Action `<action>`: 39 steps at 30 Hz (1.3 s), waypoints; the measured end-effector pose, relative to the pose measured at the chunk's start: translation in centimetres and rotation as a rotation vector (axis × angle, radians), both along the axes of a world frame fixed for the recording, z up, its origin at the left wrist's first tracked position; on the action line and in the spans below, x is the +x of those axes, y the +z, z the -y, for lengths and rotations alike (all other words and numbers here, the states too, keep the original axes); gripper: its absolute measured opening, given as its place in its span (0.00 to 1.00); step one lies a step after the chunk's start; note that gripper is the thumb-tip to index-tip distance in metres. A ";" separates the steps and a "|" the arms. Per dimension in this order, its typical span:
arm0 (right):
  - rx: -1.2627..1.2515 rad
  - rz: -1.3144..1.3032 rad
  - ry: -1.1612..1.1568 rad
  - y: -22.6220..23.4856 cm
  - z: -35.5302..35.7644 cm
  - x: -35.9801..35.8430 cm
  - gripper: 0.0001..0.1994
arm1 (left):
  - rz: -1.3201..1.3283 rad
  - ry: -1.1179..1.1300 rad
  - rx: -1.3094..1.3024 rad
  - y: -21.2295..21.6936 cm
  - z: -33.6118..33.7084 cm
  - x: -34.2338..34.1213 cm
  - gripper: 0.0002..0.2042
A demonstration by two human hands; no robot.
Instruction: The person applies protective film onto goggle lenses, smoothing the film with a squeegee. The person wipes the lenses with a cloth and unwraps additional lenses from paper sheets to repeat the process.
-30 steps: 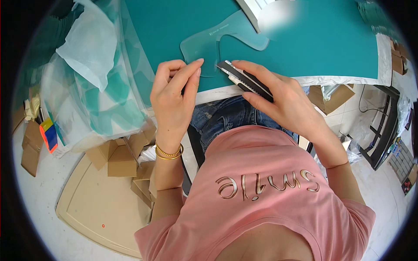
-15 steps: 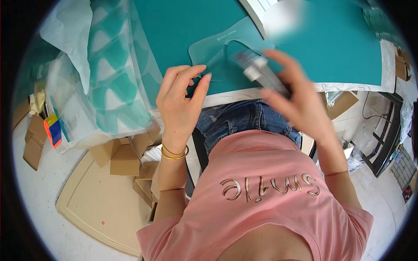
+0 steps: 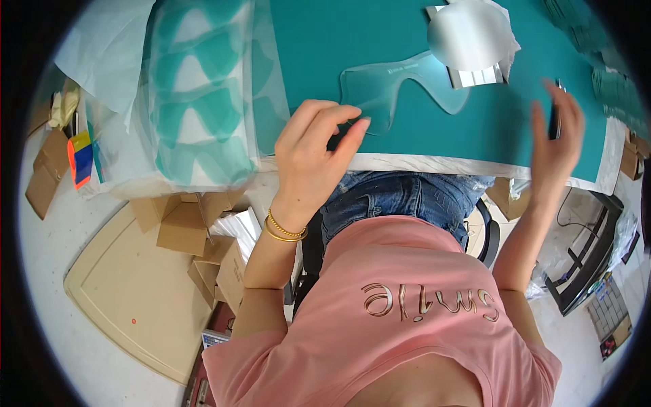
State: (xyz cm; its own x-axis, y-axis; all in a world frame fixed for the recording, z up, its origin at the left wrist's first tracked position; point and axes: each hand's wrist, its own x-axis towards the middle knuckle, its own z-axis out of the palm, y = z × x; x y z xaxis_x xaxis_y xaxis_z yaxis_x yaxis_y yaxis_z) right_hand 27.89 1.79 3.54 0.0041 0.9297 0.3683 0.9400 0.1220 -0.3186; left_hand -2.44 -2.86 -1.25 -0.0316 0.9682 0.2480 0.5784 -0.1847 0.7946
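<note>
Head view, and everything happens at the near side of the green mat [image 3: 312, 41]! The clear lens [image 3: 378, 88], a single shield with a nose notch, lies on that mat in front of the person, its right lobe just beside a pale block [image 3: 478, 78] with a blurred white round shape [image 3: 471, 34] over it. And look at the left hand [image 3: 313, 149]: thumb and index fingertips almost meet right at the lens's lower left edge, the other fingers curled; whether they grip the edge or only touch it, I cannot tell. 2 gold bracelets [image 3: 285, 229] ring that wrist.

Across to the right hand [image 3: 557, 152], out by the mat's right end, well apart from the lens! It's blurred, thumb and fingers spread apart, a dark slim cutter [image 3: 555, 123] showing between them; gripped or loose, I cannot tell.

Over on the left, a clear sheet [image 3: 266, 74] spreads beside a column of teal lenses [image 3: 196, 108], 4 of them plainly visible, with crumpled white film [image 3: 102, 61] next to it. Below the table's marbled edge [image 3: 434, 163], brown cartons [image 3: 186, 227] crowd a beige panel [image 3: 129, 292].
</note>
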 end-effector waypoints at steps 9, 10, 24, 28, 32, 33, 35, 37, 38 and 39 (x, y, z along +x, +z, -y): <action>-0.034 -0.316 0.730 -3.7 0.4 -12.2 0.13 | 0.015 -0.010 0.026 -0.1 0.1 -0.1 0.10; 0.001 -0.339 0.714 -3.9 0.5 -12.4 0.11 | 0.009 -0.024 0.040 -0.1 0.1 -0.1 0.11; -0.019 -0.444 0.583 -4.5 1.2 -12.5 0.09 | -0.104 -0.118 -0.060 2.0 -2.0 -2.2 0.13; -0.058 -0.508 0.554 -4.3 1.3 -12.5 0.09 | -0.211 -0.247 0.029 2.1 -3.4 -2.1 0.14; -0.055 -0.534 0.533 -4.6 1.3 -12.4 0.08 | -0.383 -0.421 0.175 2.3 -4.9 -2.1 0.14; -0.053 -0.545 0.546 -4.5 1.2 -12.4 0.08 | -0.385 -0.428 0.176 2.4 -5.1 -2.2 0.14; -0.047 -0.554 0.551 -4.6 1.2 -12.4 0.08 | -0.460 -0.468 0.213 2.5 -5.4 -2.3 0.14; -0.042 -0.541 0.555 -4.7 1.2 -12.4 0.08 | -0.468 -0.492 0.232 2.3 -5.6 -2.3 0.14; -0.040 -0.542 0.550 -4.7 1.3 -12.4 0.08 | -0.480 -0.506 0.247 2.3 -5.6 -2.4 0.14; -0.042 -0.544 0.556 -4.7 1.3 -12.3 0.08 | -0.481 -0.511 0.248 2.3 -5.6 -2.4 0.14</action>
State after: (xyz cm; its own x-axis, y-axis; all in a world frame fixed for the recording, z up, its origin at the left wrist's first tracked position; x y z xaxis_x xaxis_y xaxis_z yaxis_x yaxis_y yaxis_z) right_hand 15.56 0.53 -1.15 -0.2969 0.8610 0.4129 0.4541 0.5077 -0.7322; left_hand -4.82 2.70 1.02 0.5750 0.7468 0.3342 0.6459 -0.6650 0.3750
